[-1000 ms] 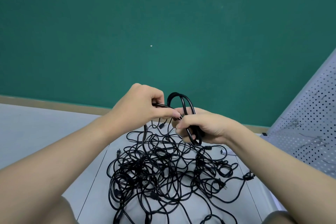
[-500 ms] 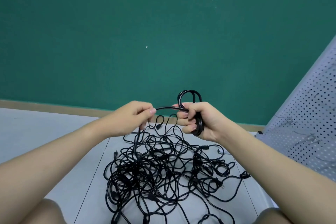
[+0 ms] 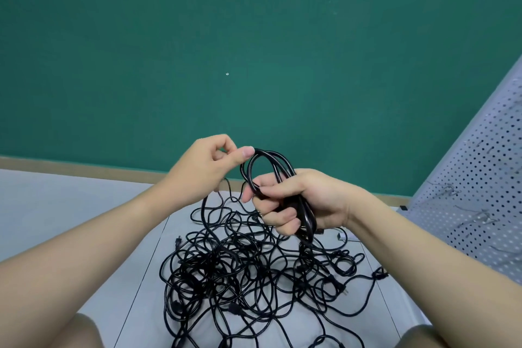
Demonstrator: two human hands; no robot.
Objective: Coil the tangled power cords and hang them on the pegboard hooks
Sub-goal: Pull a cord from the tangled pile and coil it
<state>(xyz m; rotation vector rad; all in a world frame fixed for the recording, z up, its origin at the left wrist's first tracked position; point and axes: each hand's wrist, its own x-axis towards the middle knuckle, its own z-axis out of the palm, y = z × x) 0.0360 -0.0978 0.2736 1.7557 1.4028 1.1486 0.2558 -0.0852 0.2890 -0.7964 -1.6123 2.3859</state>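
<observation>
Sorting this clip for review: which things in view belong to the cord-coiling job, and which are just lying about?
Job:
- coil, gripped in right hand
- left hand, pinching the coil's top loop
- cord pile on the floor
- pegboard with hooks

Lying about:
- small white thing by the pile
- green wall

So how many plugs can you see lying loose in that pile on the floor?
3 that I can make out: one plug at the pile's left edge, one with prongs on the right, one farther right. Others may be hidden in the tangle.
</observation>
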